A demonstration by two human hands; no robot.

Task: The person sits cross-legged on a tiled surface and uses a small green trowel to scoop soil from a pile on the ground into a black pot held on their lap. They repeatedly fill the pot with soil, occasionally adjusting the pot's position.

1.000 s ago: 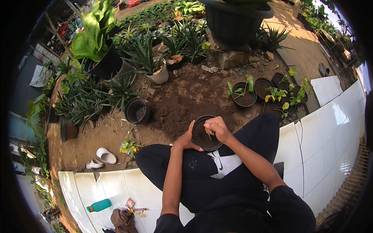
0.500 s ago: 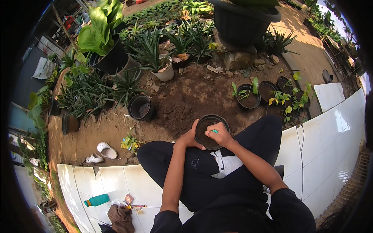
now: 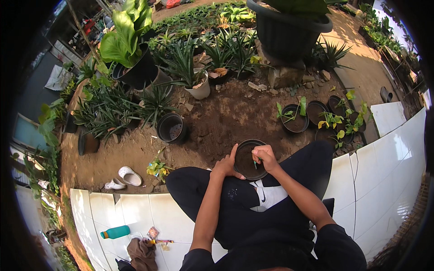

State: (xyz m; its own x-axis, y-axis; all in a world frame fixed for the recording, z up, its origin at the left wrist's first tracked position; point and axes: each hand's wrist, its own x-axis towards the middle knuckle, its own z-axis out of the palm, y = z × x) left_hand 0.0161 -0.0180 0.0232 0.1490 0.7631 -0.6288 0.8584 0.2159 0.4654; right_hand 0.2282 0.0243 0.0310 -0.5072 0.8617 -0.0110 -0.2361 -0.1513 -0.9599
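Note:
A round black plant pot (image 3: 238, 169) with dark soil in it rests in front of my crossed legs. My left hand (image 3: 224, 166) grips its left side, index finger along the rim and thumb at the near edge. Over the soil, my right hand (image 3: 266, 158) is closed round a thin green tool (image 3: 255, 165), which points down into the pot. My fingers cover most of the tool, so its kind cannot be made out. Loose dark soil (image 3: 212, 140) lies on the ground just beyond the pot.
Potted cuttings (image 3: 294, 118) stand at right, and an empty-looking black pot (image 3: 172, 128) at left. A large planter (image 3: 291, 36) sits on a stone farther off. White clogs (image 3: 130, 176), a teal bottle (image 3: 116, 232) and a brown cloth (image 3: 141, 254) lie at left near white tiles (image 3: 165, 212).
My right hand has shifted within the pot, and the green tool now shows below the fist rather than at its top. My left hand stays on the rim. The whole view has shifted slightly.

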